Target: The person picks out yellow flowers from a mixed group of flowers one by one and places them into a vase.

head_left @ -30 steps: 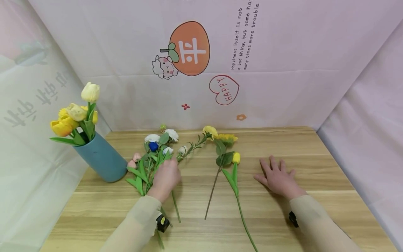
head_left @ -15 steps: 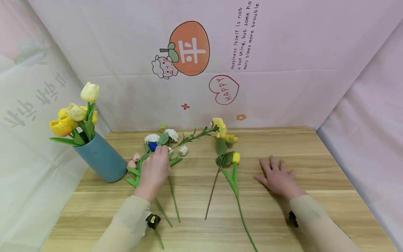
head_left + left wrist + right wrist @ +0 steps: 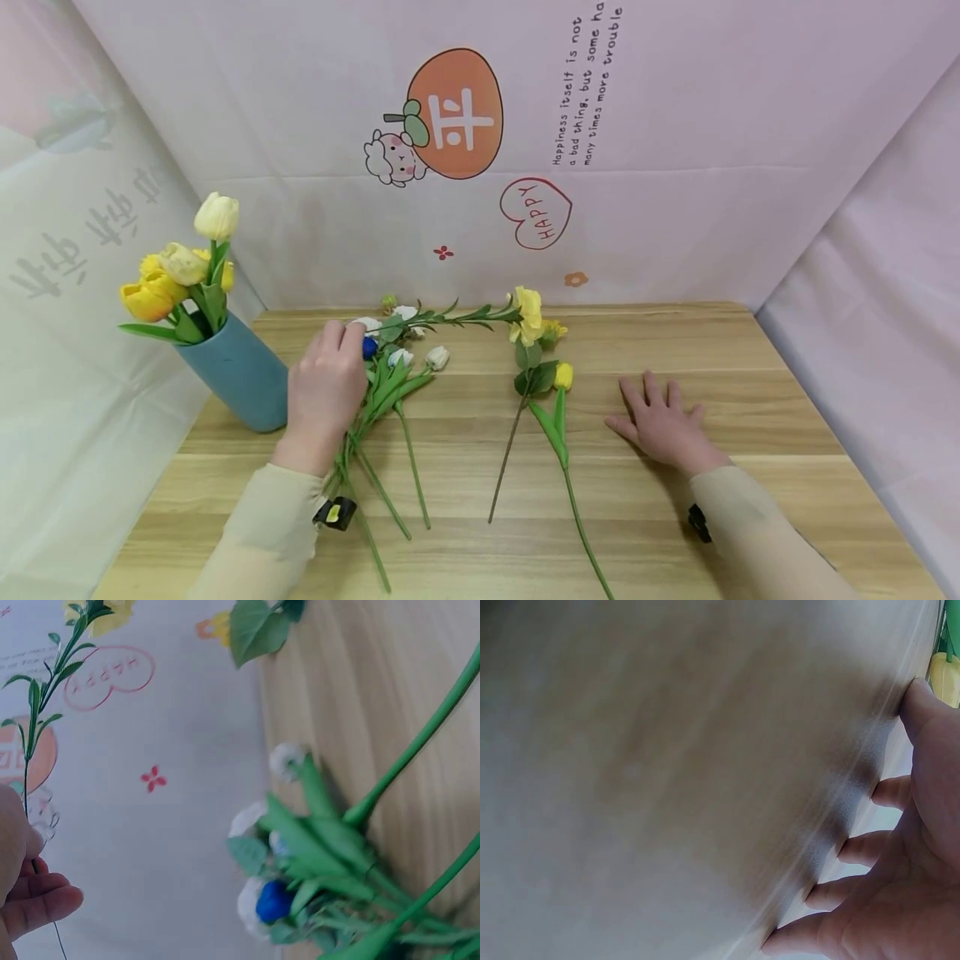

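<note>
My left hand (image 3: 327, 392) pinches the thin stem of a yellow flower (image 3: 527, 317) with narrow leaves. The stem runs sideways to the right, above the back of the pile of white and blue flowers (image 3: 390, 379). In the left wrist view, the leafy stem (image 3: 46, 694) rises from between thumb and fingers, and its lower end hangs below them. Palm down on the wooden table (image 3: 697, 342), my right hand (image 3: 660, 425) has its fingers spread and holds nothing. The right wrist view shows its fingertips touching the tabletop, with a yellow tulip (image 3: 946, 679) beyond the thumb.
A tilted blue vase (image 3: 243, 379) with yellow and cream tulips (image 3: 168, 279) stands at the left, partly behind my left hand. A yellow tulip (image 3: 563, 376) and a brown-stemmed sunflower (image 3: 553, 328) lie between the hands. A printed cloth (image 3: 637, 233) hangs behind the table.
My left hand has lifted the yellow flower off the pile and moved left and back with it, so its stem now lies nearly level. The right hand has stayed still.
</note>
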{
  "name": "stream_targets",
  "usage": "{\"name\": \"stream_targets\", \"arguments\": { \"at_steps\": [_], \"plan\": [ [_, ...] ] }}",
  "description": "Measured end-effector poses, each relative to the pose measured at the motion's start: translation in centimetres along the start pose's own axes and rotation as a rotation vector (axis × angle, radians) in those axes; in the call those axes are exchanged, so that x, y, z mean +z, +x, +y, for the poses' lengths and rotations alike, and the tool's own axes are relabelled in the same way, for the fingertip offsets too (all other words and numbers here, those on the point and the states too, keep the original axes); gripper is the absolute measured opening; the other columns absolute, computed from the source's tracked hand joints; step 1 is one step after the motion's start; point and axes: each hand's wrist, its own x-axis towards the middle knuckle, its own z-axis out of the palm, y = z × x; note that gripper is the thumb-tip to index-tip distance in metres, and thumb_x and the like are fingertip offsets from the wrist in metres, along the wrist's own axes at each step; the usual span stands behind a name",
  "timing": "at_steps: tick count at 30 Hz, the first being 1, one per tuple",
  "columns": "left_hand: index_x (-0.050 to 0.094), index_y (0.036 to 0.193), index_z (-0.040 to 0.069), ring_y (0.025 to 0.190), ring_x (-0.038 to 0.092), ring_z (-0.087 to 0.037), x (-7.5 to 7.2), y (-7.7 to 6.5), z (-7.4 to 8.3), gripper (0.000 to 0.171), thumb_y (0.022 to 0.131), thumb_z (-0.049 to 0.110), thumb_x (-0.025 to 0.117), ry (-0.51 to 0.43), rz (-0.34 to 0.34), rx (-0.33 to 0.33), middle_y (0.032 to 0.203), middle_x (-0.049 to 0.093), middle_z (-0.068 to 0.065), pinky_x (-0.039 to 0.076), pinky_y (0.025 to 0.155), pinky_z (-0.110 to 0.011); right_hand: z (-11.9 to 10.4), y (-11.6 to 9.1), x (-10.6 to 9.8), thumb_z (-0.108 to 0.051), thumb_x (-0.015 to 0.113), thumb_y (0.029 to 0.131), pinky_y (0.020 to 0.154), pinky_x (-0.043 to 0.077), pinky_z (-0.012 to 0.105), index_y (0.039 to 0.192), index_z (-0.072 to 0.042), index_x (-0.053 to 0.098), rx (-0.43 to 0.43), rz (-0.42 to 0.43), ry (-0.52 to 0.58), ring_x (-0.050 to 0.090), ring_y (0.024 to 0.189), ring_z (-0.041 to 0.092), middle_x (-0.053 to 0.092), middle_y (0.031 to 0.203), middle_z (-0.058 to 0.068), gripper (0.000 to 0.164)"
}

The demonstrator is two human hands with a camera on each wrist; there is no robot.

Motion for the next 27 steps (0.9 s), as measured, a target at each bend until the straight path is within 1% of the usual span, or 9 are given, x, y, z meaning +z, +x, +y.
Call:
{"name": "stream_targets", "arguments": {
  "at_steps": [6,9,12,14,18,20,24,27],
  "plan": [
    [0.062,0.093,-0.002,0.057,0.051,-0.033,-1.0,0.6,-1.5,0.019,0.082,-0.015,0.052,0.011,0.086,0.007,0.079,0.054,-0.018,0.041,0.031,-0.047,0.0,0.0,0.0,-0.061,0.041,0.096,0.087,0.014,0.088,0.151,-0.008,0.023,0.001,0.000,-0.007,0.010,0.130,0.063,0.014,0.151,0.034,0.079],
    [0.062,0.094,-0.001,0.058,0.054,-0.034,-1.4,0.8,-2.2,0.013,0.087,-0.009,0.055,0.014,0.109,-0.004,0.080,0.056,-0.019,0.045,0.034,-0.049,0.0,0.0,0.1,-0.062,0.040,0.096,0.087,0.014,0.088,0.151,-0.009,0.023,0.003,-0.003,-0.008,0.010,0.131,0.063,0.013,0.152,0.034,0.079],
    [0.063,0.095,-0.002,0.060,0.056,-0.035,-1.7,1.0,-3.0,0.007,0.092,-0.004,0.057,0.007,0.127,-0.028,0.081,0.058,-0.019,0.050,0.041,-0.051,0.1,0.1,0.1,-0.063,0.039,0.096,0.087,0.014,0.087,0.152,-0.009,0.022,0.003,-0.003,-0.014,0.010,0.131,0.062,0.013,0.152,0.034,0.080],
    [0.063,0.095,-0.002,0.059,0.056,-0.036,-1.9,1.2,-3.5,0.006,0.094,-0.001,0.057,-0.005,0.138,-0.045,0.082,0.058,-0.020,0.051,0.045,-0.051,0.1,0.1,0.2,-0.064,0.038,0.095,0.087,0.014,0.088,0.152,-0.010,0.022,0.003,0.001,-0.017,0.010,0.131,0.062,0.014,0.152,0.033,0.080],
    [0.062,0.095,-0.003,0.058,0.056,-0.036,-2.3,1.3,-4.5,0.005,0.094,0.000,0.058,-0.026,0.155,-0.070,0.082,0.057,-0.021,0.053,0.050,-0.051,0.2,0.2,0.3,-0.064,0.039,0.096,0.087,0.014,0.088,0.152,-0.010,0.022,0.000,0.005,-0.019,0.010,0.131,0.062,0.013,0.152,0.034,0.080],
    [0.062,0.094,-0.004,0.059,0.056,-0.036,-2.6,1.4,-4.9,0.006,0.094,0.000,0.059,-0.044,0.167,-0.094,0.082,0.057,-0.022,0.052,0.052,-0.052,0.1,0.1,0.2,-0.063,0.039,0.096,0.087,0.013,0.088,0.152,-0.009,0.022,0.000,0.004,-0.017,0.009,0.131,0.062,0.013,0.152,0.034,0.080],
    [0.062,0.093,-0.006,0.064,0.057,-0.038,-2.9,1.6,-5.8,0.007,0.094,0.000,0.058,-0.088,0.212,-0.147,0.081,0.059,-0.023,0.052,0.055,-0.053,0.1,0.1,0.1,-0.061,0.040,0.096,0.087,0.013,0.088,0.152,-0.009,0.022,0.001,0.000,-0.011,0.009,0.131,0.062,0.013,0.152,0.034,0.079],
    [0.062,0.092,-0.006,0.067,0.058,-0.039,-3.0,1.8,-6.7,0.010,0.095,0.002,0.057,-0.104,0.250,-0.172,0.080,0.059,-0.024,0.052,0.056,-0.055,0.0,0.1,0.1,-0.062,0.040,0.096,0.087,0.013,0.088,0.152,-0.009,0.021,0.002,-0.002,-0.012,0.009,0.131,0.062,0.013,0.152,0.034,0.079]
  ]
}}
